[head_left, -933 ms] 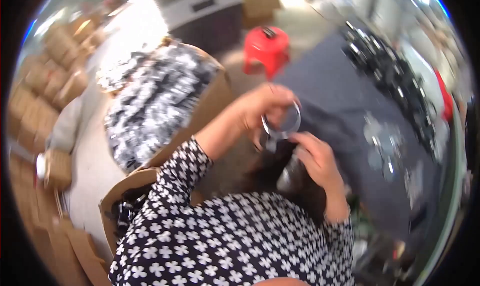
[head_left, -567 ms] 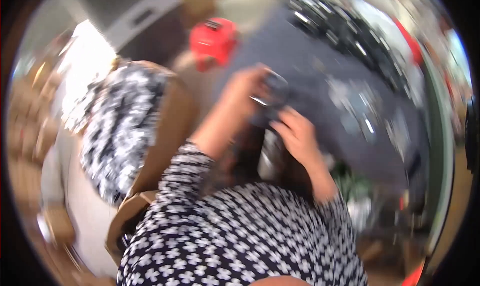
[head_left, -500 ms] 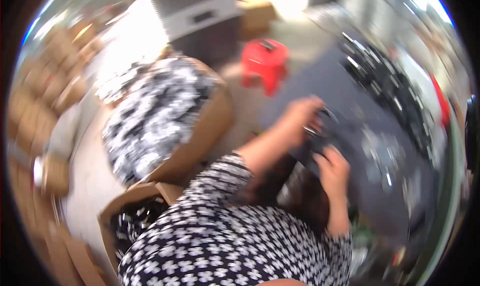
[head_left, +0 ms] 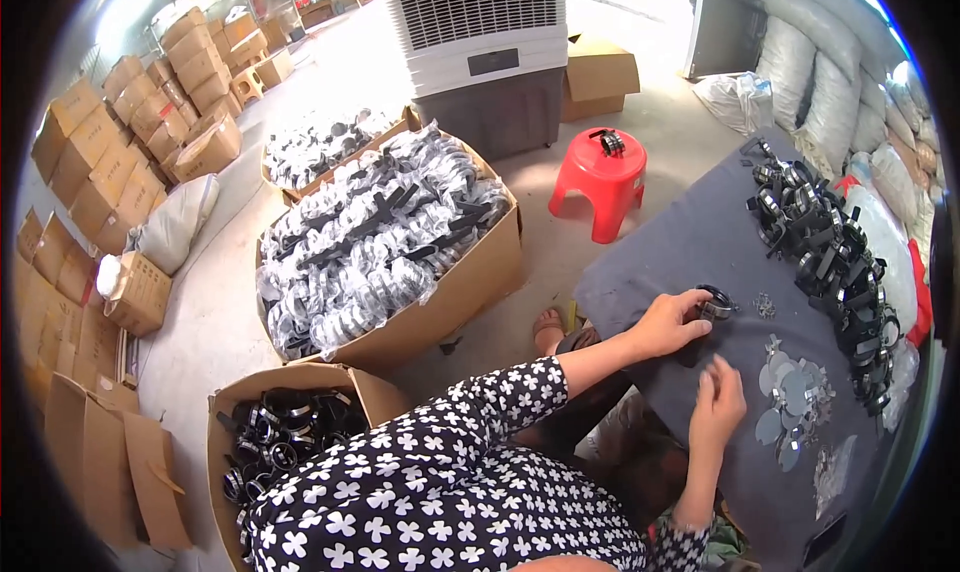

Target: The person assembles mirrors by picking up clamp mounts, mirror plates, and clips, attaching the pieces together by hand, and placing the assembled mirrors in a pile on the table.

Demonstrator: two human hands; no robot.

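1. The left hand (head_left: 668,324) has its grip closed on a small black-and-metal ring part (head_left: 716,303), held down on the dark worktop (head_left: 680,242).
2. The right hand (head_left: 718,400) rests just beside it, fingers loose, holding nothing.
3. This looks like mid-assembly; next probably calls for one of the silver discs (head_left: 785,392) nearby.

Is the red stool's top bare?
No: a small dark ring-shaped part sits on top of the red stool, which stands on the floor beside the dark-covered table.
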